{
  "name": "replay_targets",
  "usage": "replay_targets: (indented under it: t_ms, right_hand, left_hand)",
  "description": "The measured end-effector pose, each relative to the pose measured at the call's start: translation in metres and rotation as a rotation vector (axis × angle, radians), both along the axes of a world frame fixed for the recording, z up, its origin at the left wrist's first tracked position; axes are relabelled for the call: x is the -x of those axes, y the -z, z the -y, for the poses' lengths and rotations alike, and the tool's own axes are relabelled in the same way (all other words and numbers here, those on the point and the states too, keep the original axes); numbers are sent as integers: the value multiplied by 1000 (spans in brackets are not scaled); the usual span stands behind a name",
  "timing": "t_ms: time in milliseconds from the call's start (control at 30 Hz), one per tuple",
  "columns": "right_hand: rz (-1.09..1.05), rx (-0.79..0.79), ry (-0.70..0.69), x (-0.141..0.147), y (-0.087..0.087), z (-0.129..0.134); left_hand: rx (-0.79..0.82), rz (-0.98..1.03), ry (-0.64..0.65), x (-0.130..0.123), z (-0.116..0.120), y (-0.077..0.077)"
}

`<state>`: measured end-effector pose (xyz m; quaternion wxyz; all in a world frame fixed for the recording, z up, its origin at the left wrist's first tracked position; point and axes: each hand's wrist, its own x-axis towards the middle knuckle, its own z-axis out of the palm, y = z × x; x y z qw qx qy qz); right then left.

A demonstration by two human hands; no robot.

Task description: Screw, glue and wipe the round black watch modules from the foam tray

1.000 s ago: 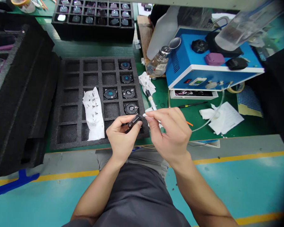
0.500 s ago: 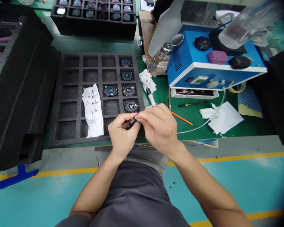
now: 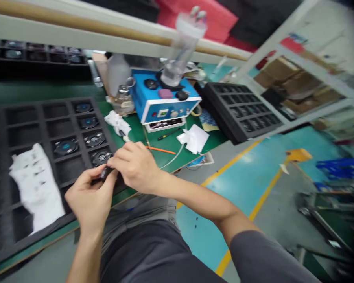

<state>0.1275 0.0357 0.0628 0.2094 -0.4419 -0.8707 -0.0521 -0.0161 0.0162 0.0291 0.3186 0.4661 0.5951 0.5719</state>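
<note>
My left hand [image 3: 90,196] is closed, with thumb and fingers gripping a small black watch case [image 3: 105,173] by its edge. My right hand [image 3: 137,167] is closed in a pinch against the upper end of that case. Whatever lies between its fingertips is hidden. Both hands are over the front right corner of a black foam tray [image 3: 45,122]. Several round black watch cases sit in its right-hand compartments, the nearest watch case [image 3: 101,157] just behind my fingers. A white paper strip [image 3: 43,188] with small dark bits on it lies across the tray.
A blue machine [image 3: 165,104] with a clear cylinder [image 3: 177,59] on top stands behind. Near it are a glass bottle [image 3: 124,100], crumpled tissue [image 3: 118,122], an orange stick [image 3: 162,149] and white paper [image 3: 194,137]. Another filled foam tray [image 3: 224,114] stands at right.
The view has swung right and up, so the tray and hands appear farther left and shelving and floor show at right. Both hands keep the same hold on the watch case.
</note>
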Motion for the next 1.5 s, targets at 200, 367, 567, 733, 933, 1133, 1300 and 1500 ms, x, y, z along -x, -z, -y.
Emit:
replay_targets:
  t_ms: [200,367,567,733,933,1133,1300,1500]
  right_hand:
    - [194,-8,119,4,-22,7]
    - [93,46,246,-1,-28,29]
    - [-420,62,220,-3,6,32]
    - [-590,-1,120,14,9,29]
    - [-383,28,181,5,29,13]
    - [-602,-82,173,-6,8,25]
    - [-580,-31,119,7,2,26]
    - [-276,9,145,8,19,19]
  left_hand:
    - [6,-5,11,-10,-3,-9]
    - [-45,205,-12,-5,5,-5]
    - [16,264,63,4,10,1]
    - [30,305,98,4,12,0]
    - [103,553,145,13,11,4]
    - [127,492,171,13,13,6]
    - [146,485,197,13,13,5]
    - [192,659,195,16,12,-3]
